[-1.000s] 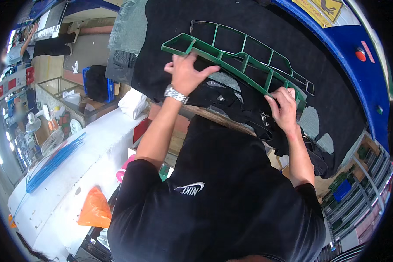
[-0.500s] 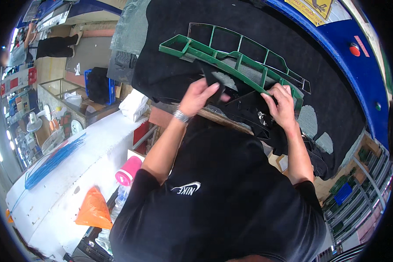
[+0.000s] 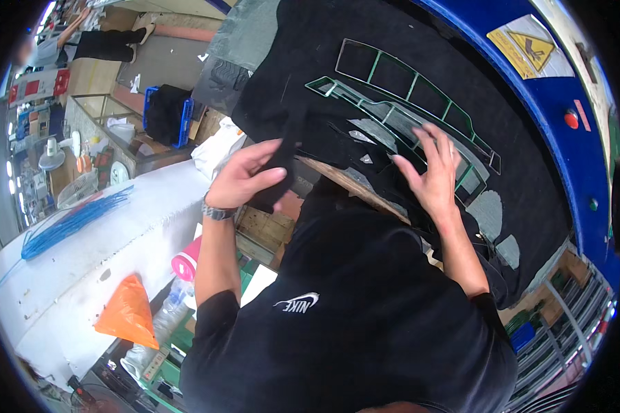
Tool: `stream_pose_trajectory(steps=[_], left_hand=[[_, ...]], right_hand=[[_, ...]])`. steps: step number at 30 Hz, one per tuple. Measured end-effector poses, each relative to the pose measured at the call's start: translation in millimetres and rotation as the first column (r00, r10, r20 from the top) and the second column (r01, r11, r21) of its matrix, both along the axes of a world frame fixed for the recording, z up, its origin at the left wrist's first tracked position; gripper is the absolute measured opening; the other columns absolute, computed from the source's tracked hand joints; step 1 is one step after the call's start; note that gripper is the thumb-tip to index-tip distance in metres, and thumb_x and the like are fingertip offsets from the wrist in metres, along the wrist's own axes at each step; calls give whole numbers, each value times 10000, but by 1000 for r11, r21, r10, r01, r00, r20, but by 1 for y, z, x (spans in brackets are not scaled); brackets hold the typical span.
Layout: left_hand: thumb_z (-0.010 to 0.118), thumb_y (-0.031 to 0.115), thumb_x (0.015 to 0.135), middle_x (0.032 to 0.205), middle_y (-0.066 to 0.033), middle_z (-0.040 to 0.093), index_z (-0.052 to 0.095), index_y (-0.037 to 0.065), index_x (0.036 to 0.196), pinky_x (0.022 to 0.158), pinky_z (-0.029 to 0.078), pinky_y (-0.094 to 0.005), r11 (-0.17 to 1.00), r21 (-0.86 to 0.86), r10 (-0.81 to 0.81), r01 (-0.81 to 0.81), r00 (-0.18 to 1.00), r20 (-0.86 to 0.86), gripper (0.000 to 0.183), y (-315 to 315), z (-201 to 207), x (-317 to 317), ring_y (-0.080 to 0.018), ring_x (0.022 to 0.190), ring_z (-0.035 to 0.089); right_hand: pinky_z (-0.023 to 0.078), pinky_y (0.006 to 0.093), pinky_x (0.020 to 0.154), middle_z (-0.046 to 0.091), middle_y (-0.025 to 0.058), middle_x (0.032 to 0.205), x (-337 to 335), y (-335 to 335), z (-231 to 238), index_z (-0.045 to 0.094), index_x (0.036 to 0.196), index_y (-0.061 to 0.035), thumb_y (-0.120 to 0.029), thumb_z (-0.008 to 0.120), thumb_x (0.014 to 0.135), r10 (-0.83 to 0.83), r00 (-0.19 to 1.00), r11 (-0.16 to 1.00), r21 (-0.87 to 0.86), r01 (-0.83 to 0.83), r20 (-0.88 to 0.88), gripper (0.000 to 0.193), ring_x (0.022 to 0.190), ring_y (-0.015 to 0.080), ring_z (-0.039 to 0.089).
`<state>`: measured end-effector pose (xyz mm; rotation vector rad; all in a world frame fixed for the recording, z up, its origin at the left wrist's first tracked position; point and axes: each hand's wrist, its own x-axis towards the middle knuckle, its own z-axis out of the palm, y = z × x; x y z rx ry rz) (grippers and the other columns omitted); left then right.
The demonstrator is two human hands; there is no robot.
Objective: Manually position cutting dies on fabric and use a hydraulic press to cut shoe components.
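A green-edged cutting die (image 3: 393, 103) with several compartments lies flat on a spread of black sheet material (image 3: 517, 131). Dark cut pieces (image 3: 282, 168) are pinched between the thumb and fingers of my left hand (image 3: 244, 175), to the left of the die and past the near edge of the sheet. My right hand (image 3: 430, 172) hovers by the die's near right side, fingers spread, with nothing in it. Between my hands, black scraps and grey gaps (image 3: 375, 131) show along the cut near edge of the sheet.
A blue machine beam (image 3: 530, 89) with a red button (image 3: 570, 119) arches along the far right. On my left stands a white surface (image 3: 83, 289) with blue strands (image 3: 69, 224) and an orange bag (image 3: 127, 313). Another person is at the far left.
My left hand has drawn back left and nearer with the dark pieces. My right hand has let go of the die, which now lies flat instead of standing raised.
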<state>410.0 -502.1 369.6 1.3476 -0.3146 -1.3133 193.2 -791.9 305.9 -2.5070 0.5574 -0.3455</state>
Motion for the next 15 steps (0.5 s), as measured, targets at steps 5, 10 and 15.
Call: stream_pose_trajectory(steps=[5,10,15], left_hand=[[616,86,986,847,-51,692,575,26,1368,596,518,-243,938,-133,-263,319,909,324,389,-50,-4,2,-74,636,617],[683,130,920,823,-129,710,676,42,1245,609,492,-293,916,-127,-209,381,722,660,337,-50,-20,12,-158,623,642],[668,129,929,889,-146,732,666,45,1263,686,520,-289,936,-116,-200,333,772,603,344,-31,-26,18,-178,712,695]], right_hand=[[377,429,1138,427,156,1537,89,13,46,553,1381,-53,-272,858,741,305,896,702,561,-440,321,741,1426,333,405],[443,359,1029,671,116,1228,136,3,26,476,1430,-49,-184,844,771,679,709,244,851,-464,192,767,1147,200,600],[477,200,702,671,25,981,140,27,7,548,1356,-28,-160,827,827,548,798,-149,968,-201,250,612,837,59,607]])
